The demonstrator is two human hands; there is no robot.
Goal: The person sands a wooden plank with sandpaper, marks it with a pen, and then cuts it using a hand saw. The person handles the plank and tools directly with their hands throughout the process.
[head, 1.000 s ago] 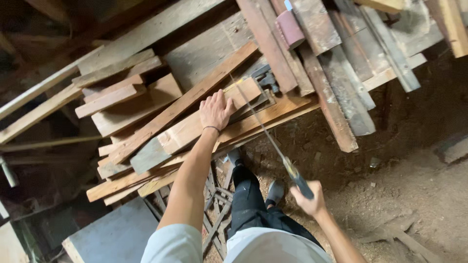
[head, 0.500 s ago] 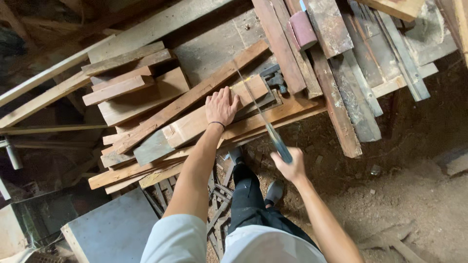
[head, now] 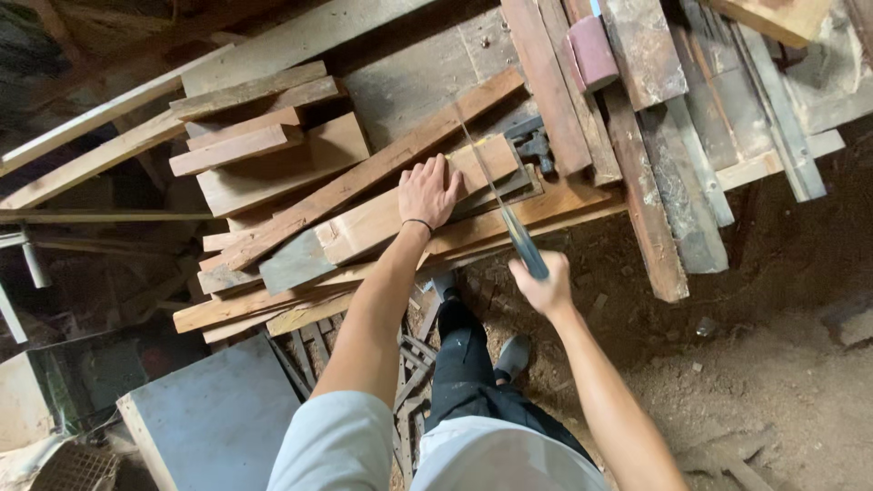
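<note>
Plank: pale wooden plank (head: 400, 218) lying across a rough stack of boards (head: 273, 155), tilted up toward the right, its right end by a dark metal clamp (head: 536, 145).
Saw: handsaw (head: 496, 195) with a thin blade running from the grip up across the plank's right end; the blade sits on the wood just right of the left hand's fingers.
Left hand: left hand (head: 427, 191) spread flat, palm down, pressing on the plank; a dark band at the wrist.
Right hand: right hand (head: 544, 284) curled tight around the saw's dark handle, held below the stack's edge, over the dirt floor (head: 773, 382).
Footing: one dark shoe (head: 514, 356) planted on the ground under the boards; the other leg bent up toward the stack.
Step in hand: I'd judge a cut through the plank's end is under way, mid-stroke.
Next move calls for: steady downward weight from the flat hand so the plank doesn't chatter, fingers kept clear of the blade's line, and a straight pull along the same kerf.
Against a second ago: the saw hand has come up and in toward the plank, so less blade shows between grip and wood; half a second ago it was about midway. The pressing hand has stayed in the same place on the plank. The view has swung a little, bringing more of the grey sheet (head: 218, 409) at lower left into sight.
</note>
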